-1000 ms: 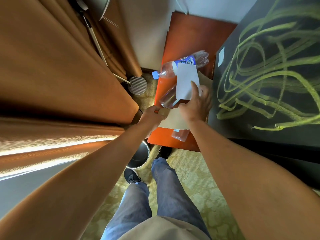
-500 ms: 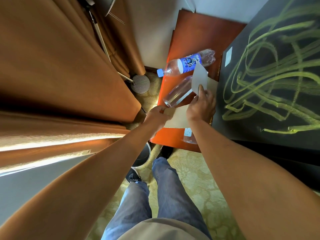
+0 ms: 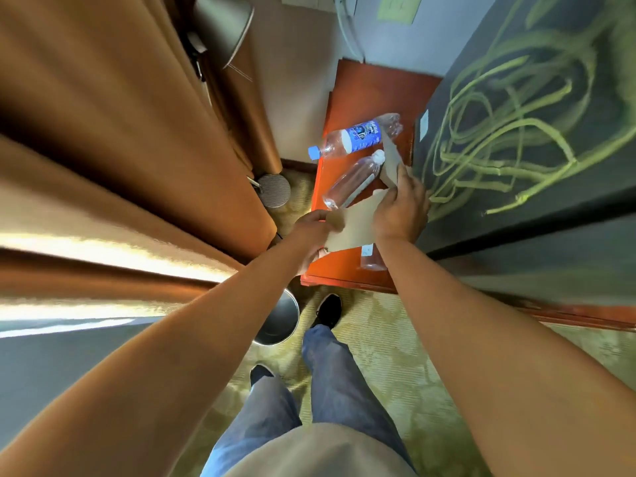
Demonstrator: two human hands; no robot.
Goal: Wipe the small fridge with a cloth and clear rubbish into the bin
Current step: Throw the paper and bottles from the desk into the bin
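A flat tan cardboard piece (image 3: 354,225) lies over the front of the orange-red wooden top (image 3: 364,91). My left hand (image 3: 315,228) grips its left edge. My right hand (image 3: 401,208) rests on its right end and pinches a pale paper sheet (image 3: 390,160), which stands tilted on edge. Two plastic bottles lie on the top: one with a blue label (image 3: 358,137) and a clear one (image 3: 347,185) beside the sheet. A third bottle (image 3: 370,259) pokes out from under the cardboard. The steel bin (image 3: 278,318) stands on the floor below my left forearm.
Brown curtains (image 3: 120,132) hang close on the left. A dark cover with a green pattern (image 3: 516,132) borders the top on the right. A floor lamp's round base (image 3: 273,189) sits behind the bin. My feet stand on yellow carpet.
My right hand has swung the paper sheet from flat to nearly edge-on and drawn it right, uncovering the clear bottle. My left hand stays on the cardboard's edge.
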